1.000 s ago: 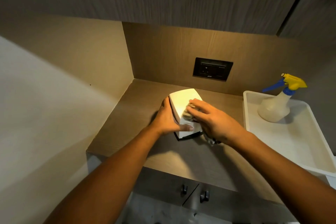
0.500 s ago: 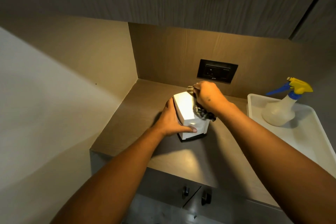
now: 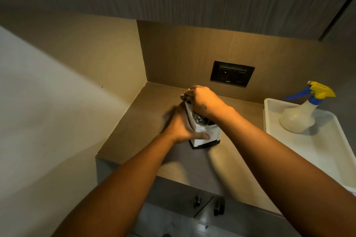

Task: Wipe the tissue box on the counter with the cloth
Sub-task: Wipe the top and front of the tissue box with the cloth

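Observation:
A white tissue box (image 3: 202, 139) with a dark base stands on the wooden counter (image 3: 138, 129), tipped up on its near end. My left hand (image 3: 181, 125) grips its left side, thumb across the front face. My right hand (image 3: 202, 100) presses a grey cloth (image 3: 201, 120) against the box's top far edge; most of the cloth is hidden under the hand, with a bit poking out at the fingertips.
A white tray (image 3: 327, 150) sits on the counter to the right, holding a spray bottle (image 3: 300, 115) with a yellow and blue trigger. A dark wall socket (image 3: 232, 73) is behind the box. Cabinet doors with knobs (image 3: 208, 205) lie below the counter's front edge.
My right hand with the cloth has slid from the near top of the box to its far upper edge. The box has tilted more upright under my left hand.

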The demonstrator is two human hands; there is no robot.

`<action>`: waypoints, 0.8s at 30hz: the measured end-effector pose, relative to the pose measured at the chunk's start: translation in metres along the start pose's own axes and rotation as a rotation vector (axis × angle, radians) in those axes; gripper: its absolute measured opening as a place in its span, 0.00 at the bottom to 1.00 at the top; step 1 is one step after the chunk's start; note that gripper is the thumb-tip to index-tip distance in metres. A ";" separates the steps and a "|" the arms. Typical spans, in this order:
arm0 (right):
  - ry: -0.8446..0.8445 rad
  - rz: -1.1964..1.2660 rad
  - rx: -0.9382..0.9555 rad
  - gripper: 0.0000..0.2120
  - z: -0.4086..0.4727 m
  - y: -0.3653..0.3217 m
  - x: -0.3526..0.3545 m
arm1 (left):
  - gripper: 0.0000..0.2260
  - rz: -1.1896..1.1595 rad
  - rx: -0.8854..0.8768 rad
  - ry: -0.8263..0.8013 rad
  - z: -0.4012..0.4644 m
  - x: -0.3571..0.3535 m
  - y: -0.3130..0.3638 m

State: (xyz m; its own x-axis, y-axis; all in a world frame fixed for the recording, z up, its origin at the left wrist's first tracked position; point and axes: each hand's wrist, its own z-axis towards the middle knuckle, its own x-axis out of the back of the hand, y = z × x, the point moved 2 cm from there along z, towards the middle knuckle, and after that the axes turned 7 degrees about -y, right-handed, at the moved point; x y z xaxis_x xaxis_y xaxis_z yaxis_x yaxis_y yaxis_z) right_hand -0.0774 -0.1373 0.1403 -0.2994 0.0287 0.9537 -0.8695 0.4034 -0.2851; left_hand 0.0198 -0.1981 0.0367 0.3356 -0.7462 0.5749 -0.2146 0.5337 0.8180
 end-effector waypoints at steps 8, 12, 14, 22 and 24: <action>0.094 -0.003 -0.205 0.09 -0.010 0.046 0.004 | 0.67 -0.015 0.094 -0.048 0.000 0.000 -0.002; 0.190 -0.001 0.080 0.13 -0.031 0.042 -0.005 | 0.66 -0.021 0.061 -0.043 0.002 0.002 0.000; 0.147 -0.003 0.162 0.15 -0.027 0.032 -0.007 | 0.65 -0.027 0.058 -0.037 0.002 0.002 0.001; 0.095 0.008 0.097 0.13 -0.001 0.022 0.001 | 0.63 -0.005 0.043 -0.024 0.000 0.003 0.004; 0.118 0.027 -0.004 0.12 0.001 0.038 0.007 | 0.65 -0.004 0.054 -0.031 0.000 0.002 0.003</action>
State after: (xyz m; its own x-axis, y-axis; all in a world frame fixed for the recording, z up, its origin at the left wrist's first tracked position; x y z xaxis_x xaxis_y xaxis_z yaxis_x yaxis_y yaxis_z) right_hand -0.1126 -0.1229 0.1356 -0.2736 0.1470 0.9505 -0.8601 0.4050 -0.3102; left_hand 0.0200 -0.1976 0.0403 0.3084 -0.7605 0.5715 -0.2628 0.5093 0.8195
